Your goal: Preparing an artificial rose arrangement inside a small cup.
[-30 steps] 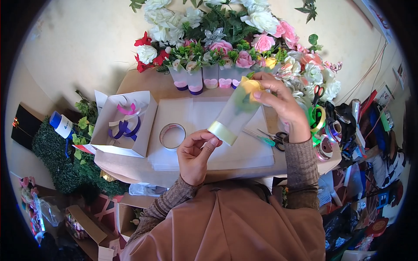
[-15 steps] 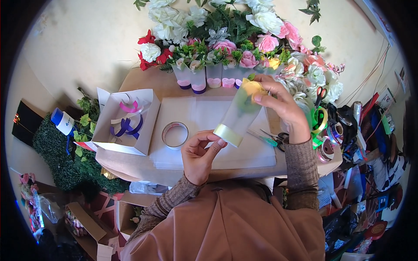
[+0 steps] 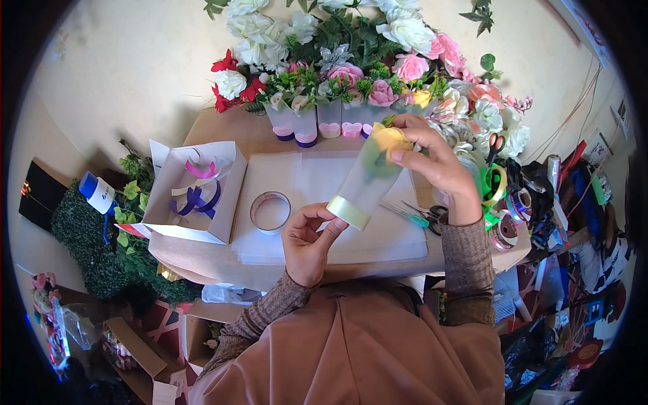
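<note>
A translucent paper sleeve with a yellow flower in its top, the wrapped flower [image 3: 368, 177], is held slanted above the table. My left hand [image 3: 309, 246] pinches the sleeve's lower end at a pale yellow-green ribbon band [image 3: 349, 212]. Around the upper end, by the yellow petals [image 3: 388, 140], curl the fingers of my right hand [image 3: 435, 158]. Beneath lies a stack of white translucent sheets [image 3: 324, 250]. On the sheets, left of the sleeve, rests a roll of clear tape [image 3: 271, 212]. Scissors [image 3: 437, 216] and a green-handled tool [image 3: 412, 214] lie to the right.
An open white box [image 3: 226, 202] with purple and pink ribbon pieces stands on the left. Several finished wrapped flowers [image 3: 305, 125] line the table's far side, before a mass of artificial flowers [image 3: 405, 34]. Ribbon spools [image 3: 505, 233] and orange-handled scissors [image 3: 496, 144] crowd the right edge.
The wrapped flower has shifted very slightly left in my hands. Both hands keep their hold on it; the view itself has moved a little.
</note>
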The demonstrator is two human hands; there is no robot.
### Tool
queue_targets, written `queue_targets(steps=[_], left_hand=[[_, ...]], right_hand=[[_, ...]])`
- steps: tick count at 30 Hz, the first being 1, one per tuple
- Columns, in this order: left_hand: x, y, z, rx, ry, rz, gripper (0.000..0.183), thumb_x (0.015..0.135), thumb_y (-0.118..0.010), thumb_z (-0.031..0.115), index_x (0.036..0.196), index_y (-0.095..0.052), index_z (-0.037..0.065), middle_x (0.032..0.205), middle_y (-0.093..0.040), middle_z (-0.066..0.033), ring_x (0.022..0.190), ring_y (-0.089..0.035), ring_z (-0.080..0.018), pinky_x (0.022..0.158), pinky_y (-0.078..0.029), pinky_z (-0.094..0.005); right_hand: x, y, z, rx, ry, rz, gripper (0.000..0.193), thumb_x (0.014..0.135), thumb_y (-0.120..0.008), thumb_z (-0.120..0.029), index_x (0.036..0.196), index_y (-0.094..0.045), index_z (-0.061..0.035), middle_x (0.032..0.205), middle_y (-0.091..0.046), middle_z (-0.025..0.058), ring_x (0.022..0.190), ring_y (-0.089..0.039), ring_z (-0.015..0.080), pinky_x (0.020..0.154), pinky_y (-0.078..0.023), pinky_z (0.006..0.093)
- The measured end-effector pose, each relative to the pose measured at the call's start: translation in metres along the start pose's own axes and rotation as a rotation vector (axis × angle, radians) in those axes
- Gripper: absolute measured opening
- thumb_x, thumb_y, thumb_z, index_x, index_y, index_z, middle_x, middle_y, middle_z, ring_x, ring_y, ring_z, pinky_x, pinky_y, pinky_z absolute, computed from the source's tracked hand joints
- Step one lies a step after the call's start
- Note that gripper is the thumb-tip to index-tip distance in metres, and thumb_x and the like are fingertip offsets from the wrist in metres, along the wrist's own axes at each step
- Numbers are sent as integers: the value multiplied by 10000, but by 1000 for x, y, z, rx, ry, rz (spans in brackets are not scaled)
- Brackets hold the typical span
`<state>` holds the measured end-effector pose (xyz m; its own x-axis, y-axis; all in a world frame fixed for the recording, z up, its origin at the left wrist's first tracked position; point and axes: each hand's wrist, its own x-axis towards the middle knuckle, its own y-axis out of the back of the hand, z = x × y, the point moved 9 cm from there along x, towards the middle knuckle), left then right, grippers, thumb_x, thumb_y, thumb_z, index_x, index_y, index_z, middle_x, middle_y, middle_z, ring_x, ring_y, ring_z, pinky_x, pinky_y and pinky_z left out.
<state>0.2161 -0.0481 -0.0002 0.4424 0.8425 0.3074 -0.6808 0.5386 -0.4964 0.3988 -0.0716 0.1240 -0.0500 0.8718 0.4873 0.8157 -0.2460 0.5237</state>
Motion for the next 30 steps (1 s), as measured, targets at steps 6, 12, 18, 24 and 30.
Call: queue_targets(steps=[6, 12, 18, 24, 30], left_hand=[[1, 2, -4, 13, -36, 7, 401, 786, -634, -84, 1094, -411, 45, 1055, -579, -126, 941, -594, -191, 805, -503, -318], [2, -14, -4, -111, 133, -135, 584, 783, -636, -72, 1232, -289, 62, 1138, -518, -143, 1029, -558, -215, 877, -473, -328], [-2, -16, -32, -197, 362, -195, 670, 789, -643, -34, 1313, -238, 70, 1168, -517, -140, 1073, -538, -218, 932, -438, -344], [-1, -11, -32, -451, 381, -240, 667, 820, -653, 76, 1338, -233, 82, 1246, -497, -168, 1157, -505, -252, 995, -392, -388], [-4, -15, -29, -603, 409, -238, 638, 830, -640, 92, 1335, -249, 79, 1293, -458, -155, 1200, -479, -273, 995, -407, -397]], right_hand=[[-1, 0, -7, -70, 62, 9, 205, 781, -658, -206, 893, -654, -34, 982, -529, 63, 965, -445, 223, 906, -300, 348], [-4, 3, -25, -339, 103, 21, 206, 784, -667, -239, 889, -665, -62, 1004, -540, 47, 990, -434, 215, 907, -262, 362], [-6, -11, -58, -553, 167, 55, 155, 760, -671, -134, 870, -617, -39, 991, -546, 69, 963, -467, 233, 914, -286, 354], [-17, 24, -69, -200, 188, 417, 99, 743, -683, -140, 769, -606, -83, 943, -544, 66, 957, -460, 237, 862, -292, 368], [-35, 7, -96, -546, 250, 357, 138, 668, -669, -38, 789, -658, -102, 990, -525, 79, 960, -466, 243, 901, -315, 369]])
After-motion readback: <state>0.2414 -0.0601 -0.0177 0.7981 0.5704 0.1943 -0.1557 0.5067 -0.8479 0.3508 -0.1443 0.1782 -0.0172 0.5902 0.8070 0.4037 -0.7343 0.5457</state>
